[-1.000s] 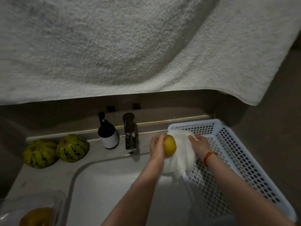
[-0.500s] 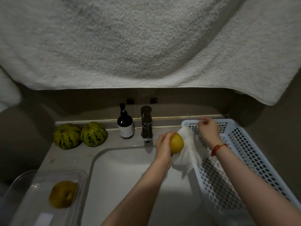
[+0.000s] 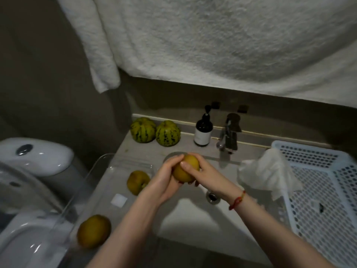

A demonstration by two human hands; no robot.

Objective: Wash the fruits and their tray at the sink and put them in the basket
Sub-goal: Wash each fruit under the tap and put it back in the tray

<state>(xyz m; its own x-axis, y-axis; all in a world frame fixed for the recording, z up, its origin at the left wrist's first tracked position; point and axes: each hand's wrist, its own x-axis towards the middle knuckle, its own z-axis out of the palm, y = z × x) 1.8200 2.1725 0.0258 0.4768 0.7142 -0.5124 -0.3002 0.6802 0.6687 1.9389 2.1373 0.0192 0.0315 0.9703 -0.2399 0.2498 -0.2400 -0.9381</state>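
1. The white paper towel had left the right hand and lay draped on the basket rim, well to its right; drying looked finished.
2. Both hands now cupped the yellow fruit over the sink, the left hand underneath, fingers curled round it.
3. Two more fruits sat in the clear tray, left of the hands.

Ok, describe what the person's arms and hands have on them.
Both forearms are bare, with no sleeves in view, and neither hand wears a glove. The right hand has a thin red cord bracelet at its wrist, with what looks like a knot or small bead on it. The left hand and its wrist carry nothing: no watch or band. No ring shows on any visible finger.
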